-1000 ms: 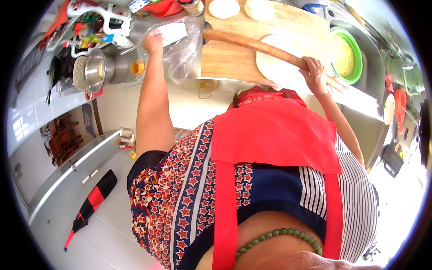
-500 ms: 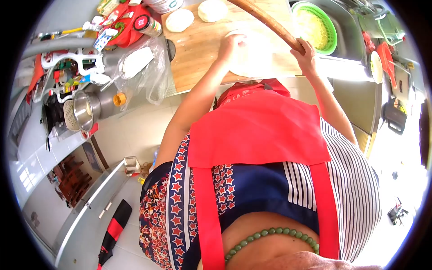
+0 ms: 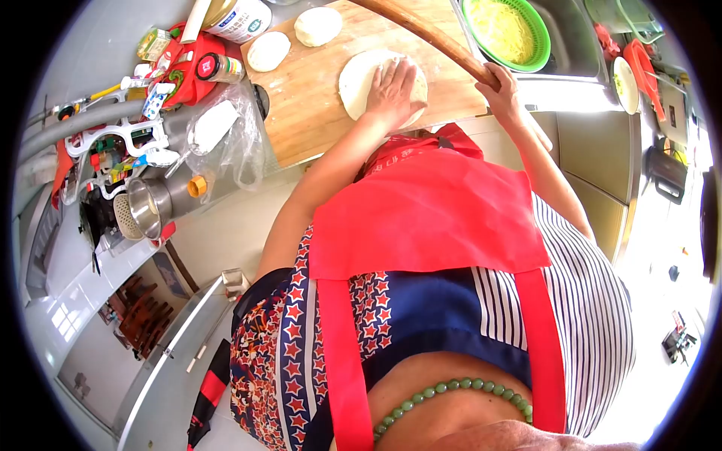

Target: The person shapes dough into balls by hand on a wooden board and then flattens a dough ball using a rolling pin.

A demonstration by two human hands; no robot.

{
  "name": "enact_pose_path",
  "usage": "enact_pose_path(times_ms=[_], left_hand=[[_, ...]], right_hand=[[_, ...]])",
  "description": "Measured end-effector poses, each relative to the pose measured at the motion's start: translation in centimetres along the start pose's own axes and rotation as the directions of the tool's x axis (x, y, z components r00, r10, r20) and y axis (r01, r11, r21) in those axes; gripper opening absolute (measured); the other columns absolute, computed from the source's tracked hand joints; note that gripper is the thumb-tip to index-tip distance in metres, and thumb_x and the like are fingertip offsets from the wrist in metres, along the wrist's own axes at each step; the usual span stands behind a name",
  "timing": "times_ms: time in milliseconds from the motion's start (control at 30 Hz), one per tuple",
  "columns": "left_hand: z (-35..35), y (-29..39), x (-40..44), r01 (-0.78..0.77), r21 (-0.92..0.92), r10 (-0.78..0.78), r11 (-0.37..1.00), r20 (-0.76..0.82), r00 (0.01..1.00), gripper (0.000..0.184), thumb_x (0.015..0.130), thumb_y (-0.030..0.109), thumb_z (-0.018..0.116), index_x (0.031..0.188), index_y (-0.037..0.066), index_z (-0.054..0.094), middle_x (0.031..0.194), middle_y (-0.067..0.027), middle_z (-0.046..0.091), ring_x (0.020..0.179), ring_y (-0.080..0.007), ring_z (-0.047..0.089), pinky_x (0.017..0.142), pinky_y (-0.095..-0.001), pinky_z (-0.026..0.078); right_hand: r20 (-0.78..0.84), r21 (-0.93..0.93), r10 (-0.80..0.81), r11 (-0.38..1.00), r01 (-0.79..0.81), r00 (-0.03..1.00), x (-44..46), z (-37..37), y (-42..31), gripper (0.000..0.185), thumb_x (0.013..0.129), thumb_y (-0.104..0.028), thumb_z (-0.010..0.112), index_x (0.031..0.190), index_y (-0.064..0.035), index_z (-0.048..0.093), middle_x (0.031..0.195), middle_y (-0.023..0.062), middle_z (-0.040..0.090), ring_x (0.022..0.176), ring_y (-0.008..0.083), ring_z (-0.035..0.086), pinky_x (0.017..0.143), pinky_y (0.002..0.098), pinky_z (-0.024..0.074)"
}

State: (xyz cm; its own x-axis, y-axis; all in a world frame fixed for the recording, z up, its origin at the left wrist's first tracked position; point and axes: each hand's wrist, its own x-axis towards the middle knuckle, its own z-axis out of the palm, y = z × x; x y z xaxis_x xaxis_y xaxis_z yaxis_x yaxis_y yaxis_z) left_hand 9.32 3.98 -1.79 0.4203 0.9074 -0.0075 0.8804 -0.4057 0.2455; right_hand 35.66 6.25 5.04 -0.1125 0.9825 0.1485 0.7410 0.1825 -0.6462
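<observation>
A flattened round of dough (image 3: 357,84) lies on the wooden board (image 3: 301,113). My left hand (image 3: 392,94) rests on top of it, palm down with the fingers spread. In my right hand (image 3: 502,94) is one end of a long wooden rolling pin (image 3: 429,31), slanting away to the upper left, clear of the dough round. Two smaller dough pieces, a nearer one (image 3: 268,51) and a farther one (image 3: 318,27), sit at the board's far left.
Right of the board, a green colander (image 3: 544,37) holds pale yellow shreds beside the metal sink (image 3: 575,56). On the left are a spice jar (image 3: 219,68), a red bag (image 3: 197,89), a large tub (image 3: 239,20), a clear plastic bag (image 3: 248,143) and a steel pot (image 3: 147,207).
My left hand has gone from a curled grip at the dough to lying flat on it, and the dough now shows as a full round. My right hand keeps hold of the rolling pin.
</observation>
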Motion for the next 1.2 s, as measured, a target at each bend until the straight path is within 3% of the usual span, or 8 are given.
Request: enact_pose_path(times_ms=[133, 267, 400, 533, 633, 900, 1067, 1200], left_hand=[[-1.6, -0.8, -3.0, 0.032, -0.007, -0.03, 0.999, 0.145, 0.989, 0.094, 0.082, 0.06, 0.059, 0.15, 0.007, 0.02, 0.158, -0.012, 0.016, 0.146, -0.0293, 0.015, 0.118, -0.0476, 0.007], [-1.3, -2.0, -1.2, 0.178, 0.04, -0.179, 0.983, 0.037, 0.983, 0.095, 0.084, 0.062, 0.055, 0.151, 0.006, 0.017, 0.158, -0.0134, 0.014, 0.147, -0.0281, 0.012, 0.118, -0.048, 0.007], [-0.1, 1.5, 1.5, -0.005, -0.048, 0.001, 0.999, -0.072, 0.997, 0.093, 0.086, 0.061, 0.053, 0.15, 0.004, 0.018, 0.157, -0.0131, 0.018, 0.144, -0.0302, 0.019, 0.117, -0.0511, 0.013], [-1.3, 2.6, 0.4, -0.067, 0.111, 0.044, 0.992, 0.205, 0.978, 0.091, 0.088, 0.068, 0.04, 0.152, 0.009, 0.014, 0.158, -0.0096, 0.015, 0.146, -0.0273, 0.014, 0.118, -0.0494, 0.01], [0.2, 0.3, 1.7, -0.029, 0.042, 0.028, 0.999, 0.015, 0.999, 0.089, 0.087, 0.065, 0.045, 0.151, 0.009, 0.019, 0.157, -0.0098, 0.017, 0.146, -0.0275, 0.016, 0.118, -0.049, 0.012], [-1.6, -4.1, -1.1, 0.148, 0.028, -0.147, 0.989, -0.006, 0.989, 0.088, 0.085, 0.059, 0.055, 0.149, 0.007, 0.024, 0.156, -0.0127, 0.02, 0.144, -0.0302, 0.018, 0.117, -0.0493, 0.013], [-2.2, -3.1, -6.8, 0.26, -0.023, -0.261, 0.965, -0.044, 0.964, 0.092, 0.084, 0.052, 0.059, 0.146, -0.006, 0.021, 0.154, -0.0229, 0.018, 0.143, -0.0379, 0.016, 0.116, -0.0511, 0.012], [-1.5, -1.7, -9.9, 0.359, -0.099, -0.365, 0.928, -0.059, 0.929, 0.092, 0.086, 0.048, 0.06, 0.146, -0.007, 0.019, 0.154, -0.0259, 0.015, 0.143, -0.0419, 0.014, 0.115, -0.0521, 0.013]], right_hand=[[-0.002, -0.009, -0.041, 0.999, 0.041, 0.999, 0.1, -0.2, 0.6, 0.042, 0.075, -0.021, 0.074, 0.112, -0.0058, 0.062, 0.101, 0.0136, 0.063, 0.098, 0.0332, 0.057, 0.088, 0.041, 0.0445], [-0.001, 0.002, -0.026, 1.0, 0.026, 1.0, -0.1, -0.2, 0.9, 0.041, 0.075, -0.021, 0.074, 0.112, -0.0064, 0.062, 0.1, 0.0133, 0.063, 0.096, 0.033, 0.058, 0.087, 0.0407, 0.0452], [0.031, 0.014, -0.026, 1.0, 0.026, 0.999, 0.4, 0.0, 1.3, 0.041, 0.075, -0.021, 0.074, 0.112, -0.0069, 0.062, 0.099, 0.0129, 0.063, 0.095, 0.0328, 0.058, 0.086, 0.0406, 0.0455], [0.006, 0.011, -0.048, 0.999, 0.048, 0.999, 0.5, 0.3, 1.6, 0.041, 0.075, -0.021, 0.074, 0.112, -0.0071, 0.062, 0.099, 0.0129, 0.064, 0.094, 0.0327, 0.059, 0.085, 0.0406, 0.0456], [0.012, -0.005, -0.034, 0.999, 0.034, 0.999, 0.4, 0.1, 1.7, 0.041, 0.076, -0.022, 0.074, 0.112, -0.0069, 0.062, 0.099, 0.0131, 0.064, 0.094, 0.0327, 0.059, 0.085, 0.0406, 0.0457], [0.026, 0.035, -0.014, 0.999, 0.013, 1.0, 0.5, 0.7, 2.2, 0.042, 0.077, -0.023, 0.074, 0.113, -0.0053, 0.061, 0.102, 0.0133, 0.064, 0.097, 0.0321, 0.059, 0.087, 0.0394, 0.0462], [0.04, -0.013, -0.038, 0.999, 0.038, 0.998, 0.5, 0.6, 1.4, 0.042, 0.077, -0.022, 0.074, 0.113, -0.0051, 0.061, 0.103, 0.0132, 0.064, 0.097, 0.0319, 0.06, 0.087, 0.0384, 0.0468], [0.069, -0.029, -0.05, 0.998, 0.052, 0.996, 0.6, 1.0, 0.8, 0.041, 0.077, -0.023, 0.074, 0.113, -0.0054, 0.062, 0.101, 0.0125, 0.064, 0.095, 0.0315, 0.06, 0.085, 0.0381, 0.0476]])
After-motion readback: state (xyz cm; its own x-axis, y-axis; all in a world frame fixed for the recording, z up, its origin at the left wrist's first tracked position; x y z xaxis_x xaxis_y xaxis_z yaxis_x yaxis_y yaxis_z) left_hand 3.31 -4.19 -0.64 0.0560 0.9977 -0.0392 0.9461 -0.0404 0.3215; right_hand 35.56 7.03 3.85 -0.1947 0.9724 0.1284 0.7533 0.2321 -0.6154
